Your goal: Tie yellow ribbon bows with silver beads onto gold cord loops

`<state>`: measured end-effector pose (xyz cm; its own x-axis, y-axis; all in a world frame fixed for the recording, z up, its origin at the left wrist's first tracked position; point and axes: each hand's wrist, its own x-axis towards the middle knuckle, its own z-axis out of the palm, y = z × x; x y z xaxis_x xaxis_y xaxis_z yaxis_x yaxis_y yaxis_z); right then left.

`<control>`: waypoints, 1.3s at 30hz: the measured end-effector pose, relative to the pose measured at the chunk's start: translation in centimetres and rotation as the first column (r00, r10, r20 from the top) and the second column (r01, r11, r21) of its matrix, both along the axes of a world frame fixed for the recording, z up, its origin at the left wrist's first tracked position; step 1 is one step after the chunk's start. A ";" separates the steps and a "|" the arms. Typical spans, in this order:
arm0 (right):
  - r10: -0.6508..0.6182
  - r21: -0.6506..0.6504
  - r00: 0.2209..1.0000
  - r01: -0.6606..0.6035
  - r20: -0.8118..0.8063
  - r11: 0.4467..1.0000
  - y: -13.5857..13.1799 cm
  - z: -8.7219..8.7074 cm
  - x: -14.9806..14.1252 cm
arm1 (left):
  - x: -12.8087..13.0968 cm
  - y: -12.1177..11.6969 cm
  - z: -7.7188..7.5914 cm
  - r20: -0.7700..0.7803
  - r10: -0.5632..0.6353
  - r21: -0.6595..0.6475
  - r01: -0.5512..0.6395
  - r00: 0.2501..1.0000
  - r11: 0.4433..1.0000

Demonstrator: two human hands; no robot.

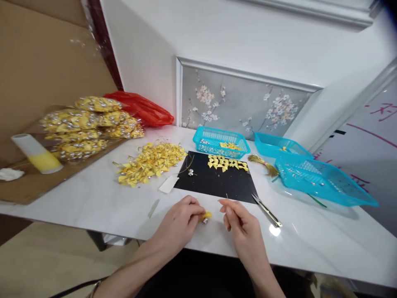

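My left hand (pixel 181 219) rests near the front of the white table (pixel 93 198), its fingers pinched on a small yellow ribbon piece (pixel 206 215) with a silver bead under it. A little to the right, my right hand (pixel 240 221) is pinched on a thin needle (pixel 226 196) that points upward. Both hands sit just in front of a black mat (pixel 217 182) that carries a row of small yellow folded pieces (pixel 227 162). Small scissors (pixel 266 211) lie right of my right hand.
A loose pile of yellow ribbon ornaments (pixel 151 161) lies left of the mat. Clear bags of the same ornaments (pixel 83 126) sit on cardboard with a white-and-yellow spool (pixel 37 154) and a red bag (pixel 139 108). Three turquoise baskets (pixel 322 180) stand at right, a gold tassel (pixel 263 163) beside them.
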<state>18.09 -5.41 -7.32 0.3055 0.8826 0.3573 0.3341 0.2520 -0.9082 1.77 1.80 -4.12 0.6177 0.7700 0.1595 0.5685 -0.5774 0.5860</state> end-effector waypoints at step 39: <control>0.020 -0.069 0.930 -0.048 -0.368 0.996 1.4 0.1 -0.7 | 0.0 6.5 4.7 -0.151 0.238 0.470 -0.142 0.960 0.871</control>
<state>17.40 -3.99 -7.26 0.3719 0.9147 0.1583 -0.0335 0.1836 -0.9824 1.75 8.26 0.58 0.5222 0.7491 0.4076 0.7700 -0.6196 0.1522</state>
